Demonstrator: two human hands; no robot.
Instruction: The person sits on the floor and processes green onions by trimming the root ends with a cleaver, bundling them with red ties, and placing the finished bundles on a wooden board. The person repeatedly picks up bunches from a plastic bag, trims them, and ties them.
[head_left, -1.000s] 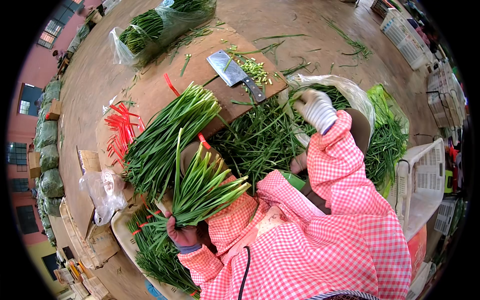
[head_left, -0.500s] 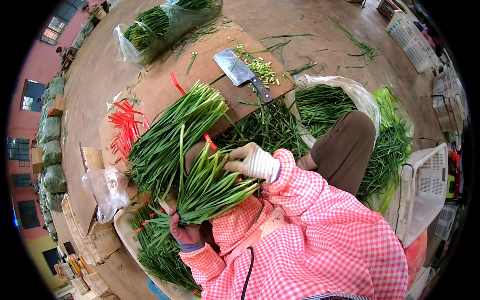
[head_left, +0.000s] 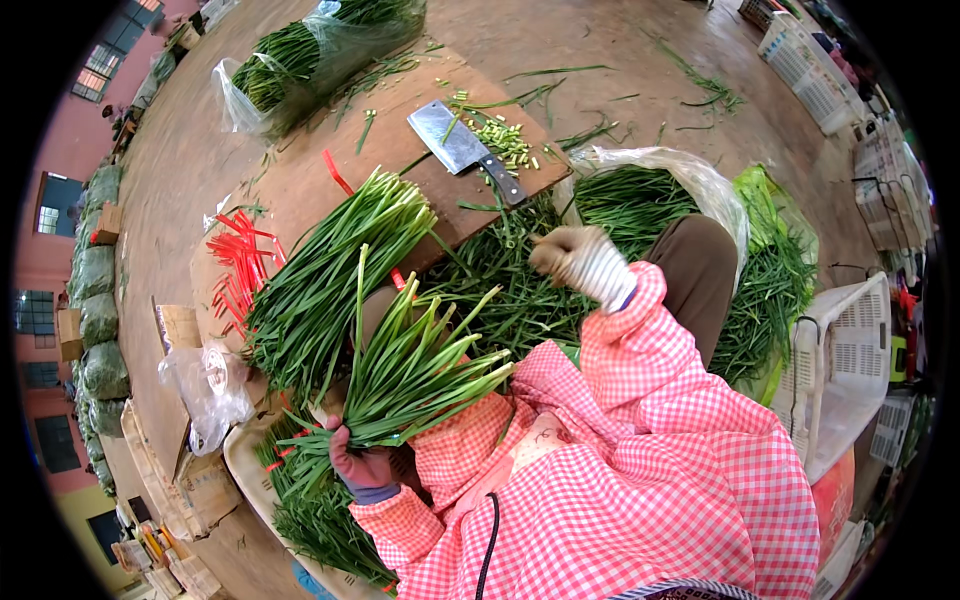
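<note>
My left hand (head_left: pixel 360 466), in a dark purplish glove, is closed round the leafy end of a bunch of garlic chives (head_left: pixel 420 385). The pale cut ends fan out toward the right. Away from the bunch, my right hand (head_left: pixel 582 264), in a whitish striped glove, hovers over loose green leaves (head_left: pixel 500 290) with its fingers curled in. Motion blurs it a little, and what it may hold cannot be made out. A larger heap of chives (head_left: pixel 335 290) lies just beyond the bunch, on the near edge of a brown board (head_left: pixel 390 110).
A cleaver (head_left: pixel 460 145) rests on the board beside chopped stem ends (head_left: pixel 505 140). Red ties (head_left: pixel 240 265) lie left of the heap. A pale crate (head_left: pixel 245 462) with tied bunches stands near my left arm. Bagged chives (head_left: pixel 635 200) are at right, a white crate (head_left: pixel 845 350) farther right.
My right hand has left the bunch and moved right and away, over the loose leaves. My left hand keeps its hold on the chives. The whole view has shifted slightly.
</note>
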